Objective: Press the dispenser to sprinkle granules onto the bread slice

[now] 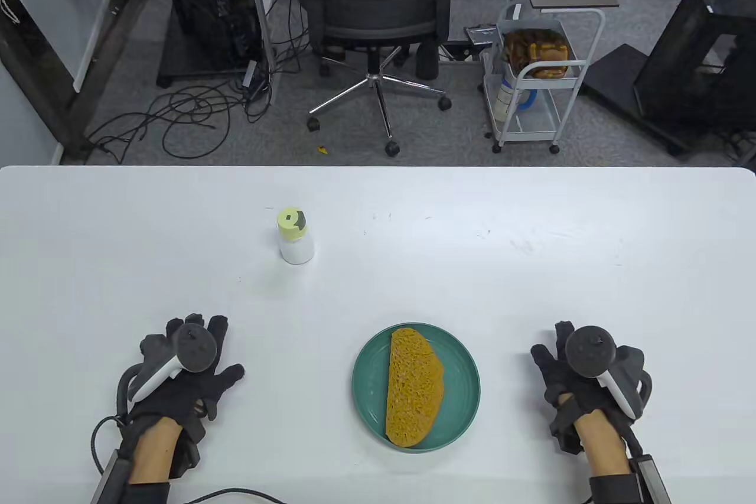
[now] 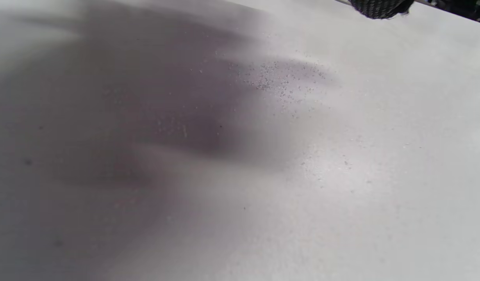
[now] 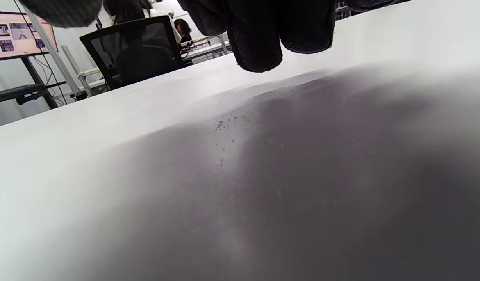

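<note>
- White table (image 1: pixel 531 220) carried the dispenser (image 1: pixel 295 235) upright, well apart from the bread slice (image 1: pixel 413 389) on its green plate (image 1: pixel 458 362).
- Left hand (image 1: pixel 189 377) lay flat, fingers spread, holding nothing.
- Right hand (image 1: pixel 582 377) rested loosely open, also holding nothing.
- Best approach, probably: left hand grips the body low, leaving the cap free for pressing.

Black mesh sensor gloves, left hand (image 1: pixel 183 377), right hand (image 1: pixel 582 383), grey-and-white trackers, bare wrists, black cables

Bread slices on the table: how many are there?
1. The bread slice lies on the green plate, between the two hands, near the table's front edge. None seems hidden on the table.
</note>
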{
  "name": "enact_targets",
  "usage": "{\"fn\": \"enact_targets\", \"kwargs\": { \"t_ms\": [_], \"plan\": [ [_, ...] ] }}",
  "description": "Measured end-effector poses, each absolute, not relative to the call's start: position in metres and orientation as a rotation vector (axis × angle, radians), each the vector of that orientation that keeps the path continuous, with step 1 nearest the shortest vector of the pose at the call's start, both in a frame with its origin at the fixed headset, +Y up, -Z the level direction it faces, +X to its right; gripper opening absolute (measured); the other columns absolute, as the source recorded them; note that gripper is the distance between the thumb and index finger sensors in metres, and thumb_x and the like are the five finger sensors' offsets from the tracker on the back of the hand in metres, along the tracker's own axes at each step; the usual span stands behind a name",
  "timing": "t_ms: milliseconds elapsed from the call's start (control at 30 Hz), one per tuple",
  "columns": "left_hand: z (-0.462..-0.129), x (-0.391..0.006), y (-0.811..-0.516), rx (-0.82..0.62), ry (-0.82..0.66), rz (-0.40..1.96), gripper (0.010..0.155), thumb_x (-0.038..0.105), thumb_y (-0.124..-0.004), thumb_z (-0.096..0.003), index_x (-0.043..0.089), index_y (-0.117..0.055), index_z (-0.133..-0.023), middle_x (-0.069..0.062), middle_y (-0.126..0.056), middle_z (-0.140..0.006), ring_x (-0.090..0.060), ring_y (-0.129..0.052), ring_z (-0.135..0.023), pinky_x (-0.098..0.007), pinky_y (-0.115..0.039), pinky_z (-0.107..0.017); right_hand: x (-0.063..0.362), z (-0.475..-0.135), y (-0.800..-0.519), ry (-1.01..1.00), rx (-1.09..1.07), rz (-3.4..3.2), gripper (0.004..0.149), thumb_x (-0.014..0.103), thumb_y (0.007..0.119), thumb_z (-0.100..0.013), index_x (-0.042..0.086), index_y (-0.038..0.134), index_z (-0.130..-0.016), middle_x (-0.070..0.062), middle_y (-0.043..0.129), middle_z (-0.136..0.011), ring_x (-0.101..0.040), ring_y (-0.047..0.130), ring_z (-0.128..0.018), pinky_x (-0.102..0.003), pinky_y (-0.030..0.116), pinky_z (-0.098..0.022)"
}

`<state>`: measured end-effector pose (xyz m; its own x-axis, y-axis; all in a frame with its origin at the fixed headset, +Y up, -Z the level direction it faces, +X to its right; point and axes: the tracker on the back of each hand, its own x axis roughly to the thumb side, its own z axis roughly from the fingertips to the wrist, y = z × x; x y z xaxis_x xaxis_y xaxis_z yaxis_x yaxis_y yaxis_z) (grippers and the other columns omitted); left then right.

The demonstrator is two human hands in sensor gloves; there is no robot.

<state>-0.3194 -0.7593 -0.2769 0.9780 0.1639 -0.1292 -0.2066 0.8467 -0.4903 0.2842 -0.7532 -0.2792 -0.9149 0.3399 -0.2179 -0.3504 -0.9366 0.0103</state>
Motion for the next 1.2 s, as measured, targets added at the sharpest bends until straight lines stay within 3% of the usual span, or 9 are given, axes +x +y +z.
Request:
{"fn": "enact_targets", "kwargs": {
  "t_ms": [300,400,500,567,633,933,1100,1200],
  "plan": [
    [-0.275,-0.318,-0.760,-0.542,0.090,0.218,0.090,0.064,-0.062,-0.0510,0.046,0.005,-0.108,-0.001,0.011,-0.120,-0.031,0.017,-0.112,-0.063,0.014,-0.070,0.274,-0.276,-0.746,0.055,-0.225,2.765,0.067,0.048,0.073,-0.043,0.004,0.064,-0.092,-0.026,0.084,-0.088,-0.055,0.072,-0.084,-0.073,0.047,-0.066],
    [-0.275,-0.319,-0.755,-0.518,0.092,0.229,0.090,0.064,-0.062,-0.0509,0.046,0.005,-0.108,-0.001,0.011,-0.120,-0.031,0.016,-0.112,-0.064,0.013,-0.070,0.257,-0.273,-0.741,0.129,-0.093,2.747,0.061,0.049,0.074,-0.043,0.001,0.080,-0.078,-0.020,0.101,-0.061,-0.045,0.096,-0.057,-0.065,0.068,-0.054],
    [-0.274,-0.319,-0.753,-0.507,0.088,0.242,0.090,0.064,-0.062,-0.0509,0.045,0.005,-0.108,-0.002,0.010,-0.120,-0.031,0.016,-0.112,-0.064,0.013,-0.070,0.234,-0.270,-0.742,0.252,-0.067,2.771,0.062,0.053,0.075,-0.042,0.001,0.083,-0.075,-0.015,0.104,-0.051,-0.040,0.101,-0.045,-0.061,0.074,-0.048],
    [-0.274,-0.320,-0.753,-0.508,0.086,0.255,0.090,0.064,-0.062,-0.0511,0.046,0.005,-0.108,-0.002,0.010,-0.120,-0.031,0.016,-0.112,-0.064,0.013,-0.070,0.214,-0.270,-0.745,0.313,-0.028,2.788,0.062,0.053,0.075,-0.042,0.001,0.083,-0.074,-0.014,0.105,-0.048,-0.038,0.102,-0.041,-0.059,0.076,-0.045],
    [-0.274,-0.321,-0.752,-0.510,0.087,0.264,0.090,0.064,-0.062,-0.0511,0.046,0.005,-0.108,-0.002,0.010,-0.120,-0.031,0.016,-0.112,-0.063,0.013,-0.071,0.203,-0.272,-0.746,0.251,-0.016,2.819,0.062,0.050,0.077,-0.041,-0.001,0.081,-0.077,-0.014,0.105,-0.050,-0.039,0.102,-0.043,-0.059,0.076,-0.046],
    [-0.275,-0.322,-0.752,-0.514,0.069,0.302,0.089,0.064,-0.062,-0.0514,0.045,0.004,-0.109,-0.002,0.009,-0.121,-0.031,0.015,-0.112,-0.064,0.013,-0.070,0.182,-0.275,-0.758,0.392,-0.095,2.711,0.061,0.048,0.084,-0.038,-0.003,0.085,-0.071,-0.011,0.107,-0.040,-0.035,0.104,-0.031,-0.056,0.080,-0.040],
    [-0.275,-0.321,-0.753,-0.519,0.054,0.311,0.088,0.064,-0.062,-0.0516,0.045,0.003,-0.109,-0.002,0.008,-0.121,-0.031,0.014,-0.113,-0.064,0.013,-0.071,0.172,-0.279,-0.761,0.370,-0.103,2.844,0.042,0.033,0.087,-0.038,0.000,0.089,-0.064,-0.004,0.109,-0.031,-0.028,0.106,-0.022,-0.050,0.085,-0.034],
    [-0.276,-0.321,-0.753,-0.521,0.053,0.315,0.089,0.063,-0.062,-0.0518,0.045,0.003,-0.109,-0.003,0.007,-0.121,-0.032,0.014,-0.113,-0.064,0.013,-0.071,0.171,-0.282,-0.762,0.337,-0.088,2.805,0.040,0.030,0.084,-0.039,-0.002,0.087,-0.063,-0.003,0.107,-0.030,-0.026,0.105,-0.021,-0.049,0.085,-0.034]
  ]
}}
